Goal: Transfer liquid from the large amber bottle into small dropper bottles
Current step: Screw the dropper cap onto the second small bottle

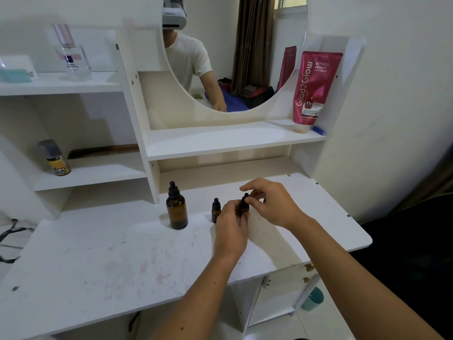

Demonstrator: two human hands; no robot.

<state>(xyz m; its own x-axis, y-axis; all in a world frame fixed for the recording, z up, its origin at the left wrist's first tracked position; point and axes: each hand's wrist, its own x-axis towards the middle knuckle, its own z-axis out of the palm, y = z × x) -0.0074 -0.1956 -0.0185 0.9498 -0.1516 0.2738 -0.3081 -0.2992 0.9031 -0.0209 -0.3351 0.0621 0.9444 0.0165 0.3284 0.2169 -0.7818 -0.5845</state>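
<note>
the left hand (231, 223) wraps the body of a small dropper bottle (244, 204) just above the tabletop (110, 253), while the right hand (269, 204) has its fingers (250, 198) pinched closed on the cap, probably unscrewing it, though the turn can't be read. a second small bottle (216, 210) and the large amber bottle (176, 207) stand capped to the left. next: lift the cap clear, keeping the bottle upright.

- The large amber bottle (177, 212) looks like glossy brown glass with a matt black rubbery dropper cap.
- The worktop (98, 261) is matt white laminate, scuffed and stained.
- The pink tube (313, 87) is glossy plastic.
</note>
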